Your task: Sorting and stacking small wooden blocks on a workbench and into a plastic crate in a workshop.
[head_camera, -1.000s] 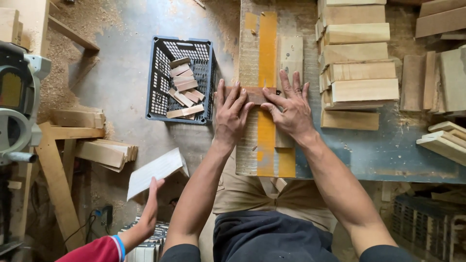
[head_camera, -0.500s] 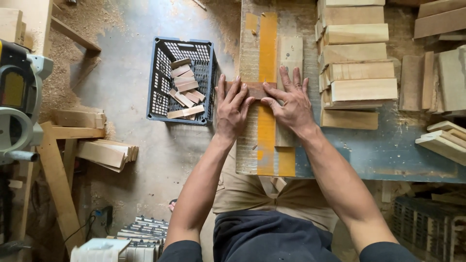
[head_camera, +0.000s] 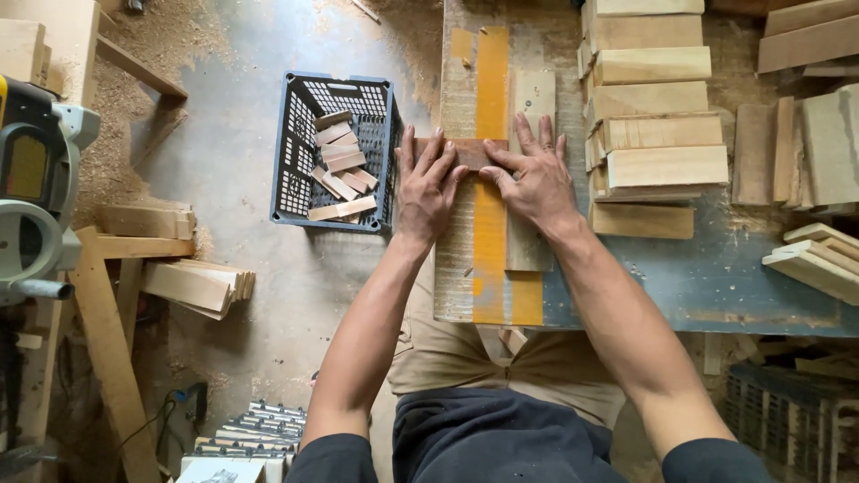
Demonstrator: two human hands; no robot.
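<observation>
In the head view, both hands lie flat on a small brown wood piece. The left hand presses its left end with spread fingers, and the right hand covers its right end; neither hand is closed around it. The piece lies across a yellow strip on the bench, beside a pale board. To do this well, I think the pressure must be equal on both ends, so the piece stays square to the strip. Stacked wood blocks stand just right of the hands. A dark plastic crate with similar small pieces sits on the floor at the left.
</observation>
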